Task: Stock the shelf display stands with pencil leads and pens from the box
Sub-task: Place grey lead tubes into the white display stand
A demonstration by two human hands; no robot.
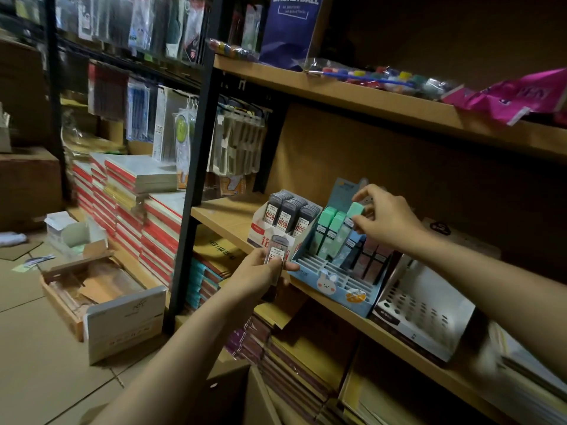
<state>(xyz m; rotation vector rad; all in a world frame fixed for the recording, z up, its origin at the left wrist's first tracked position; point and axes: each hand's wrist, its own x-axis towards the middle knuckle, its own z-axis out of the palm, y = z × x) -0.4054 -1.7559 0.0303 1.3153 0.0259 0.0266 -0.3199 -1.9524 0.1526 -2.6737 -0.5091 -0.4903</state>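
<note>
My left hand (260,271) grips a small stack of dark pencil lead cases (277,248) just in front of the white and red display stand (270,233), which holds three rows of the same dark cases. My right hand (383,219) pinches a mint green lead case (352,211) tilted over the blue rabbit display stand (334,280). That stand has green, blue and dark pink cases at its back and bare slots in front.
A white stand with round holes (426,317) sits on the same wooden shelf (221,216) to the right. Stacked notebooks (138,210) fill the left rack. An open cardboard box (92,289) and a white carton (125,323) lie on the floor.
</note>
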